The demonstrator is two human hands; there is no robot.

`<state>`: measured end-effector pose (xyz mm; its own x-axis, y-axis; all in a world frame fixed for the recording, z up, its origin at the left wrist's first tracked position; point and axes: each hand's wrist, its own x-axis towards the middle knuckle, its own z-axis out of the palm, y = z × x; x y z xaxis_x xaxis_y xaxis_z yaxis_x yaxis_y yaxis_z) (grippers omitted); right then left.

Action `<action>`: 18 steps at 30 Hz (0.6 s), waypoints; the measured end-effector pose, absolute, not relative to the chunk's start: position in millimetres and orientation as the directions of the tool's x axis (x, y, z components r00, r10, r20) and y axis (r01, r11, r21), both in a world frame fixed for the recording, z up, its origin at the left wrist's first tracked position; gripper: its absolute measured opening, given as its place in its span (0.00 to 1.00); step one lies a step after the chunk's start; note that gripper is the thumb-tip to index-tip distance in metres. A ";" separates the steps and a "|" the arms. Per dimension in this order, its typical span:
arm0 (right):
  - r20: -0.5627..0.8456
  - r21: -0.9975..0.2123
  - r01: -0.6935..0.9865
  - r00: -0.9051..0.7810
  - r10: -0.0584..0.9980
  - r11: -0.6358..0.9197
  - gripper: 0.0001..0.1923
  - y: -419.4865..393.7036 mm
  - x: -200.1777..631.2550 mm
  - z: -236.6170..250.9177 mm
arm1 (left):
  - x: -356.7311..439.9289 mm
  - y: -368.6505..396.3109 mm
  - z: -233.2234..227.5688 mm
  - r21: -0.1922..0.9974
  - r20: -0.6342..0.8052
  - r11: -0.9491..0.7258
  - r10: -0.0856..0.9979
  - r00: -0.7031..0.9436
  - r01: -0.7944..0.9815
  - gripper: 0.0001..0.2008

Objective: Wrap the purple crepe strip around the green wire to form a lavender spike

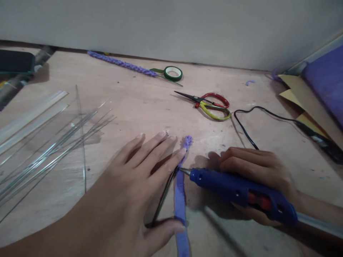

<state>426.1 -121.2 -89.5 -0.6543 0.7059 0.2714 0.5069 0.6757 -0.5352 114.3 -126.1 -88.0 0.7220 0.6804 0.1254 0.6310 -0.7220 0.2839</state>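
Gluing step: left hand (pixel 128 185) spread flat, fingers (pixel 163 137) open, pinning purple strip (pixel 180 200) and dark wire (pixel 163 198) to desk (pixel 139 107); right hand (pixel 254 171) closed around blue glue gun (pixel 241 192), nozzle at wire. Next likely needed: steady bead along strip.

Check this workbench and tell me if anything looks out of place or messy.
Little stands out. The thin wires at the left lie fanned and crossed, not bundled. A small purple scrap sits loose near the wall. The scissors lie open. The left hand pins the purple strip; the right hand holds the glue gun.
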 end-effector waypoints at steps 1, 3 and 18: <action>0.266 -0.539 0.506 -0.656 0.706 0.673 0.07 -121.2 426.2 -89.7 | 114.3 -126.1 -88.0 0.282 0.124 -0.721 0.681 0.721 0.633 0.51; 0.262 -0.543 0.509 -0.652 0.711 0.667 0.07 -121.2 426.3 -89.9 | 114.5 -126.2 -88.1 0.280 0.127 -0.720 0.683 0.719 0.635 0.51; 0.264 -0.557 0.502 -0.648 0.715 0.661 0.06 -121.5 426.9 -92.0 | 115.6 -125.0 -88.4 0.280 0.128 -0.720 0.684 0.718 0.636 0.52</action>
<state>426.9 -121.5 -92.0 -0.6476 0.7146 0.2645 0.5022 0.6613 -0.5572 115.6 -125.0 -88.4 0.7182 0.6840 0.1276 0.6356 -0.7195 0.2799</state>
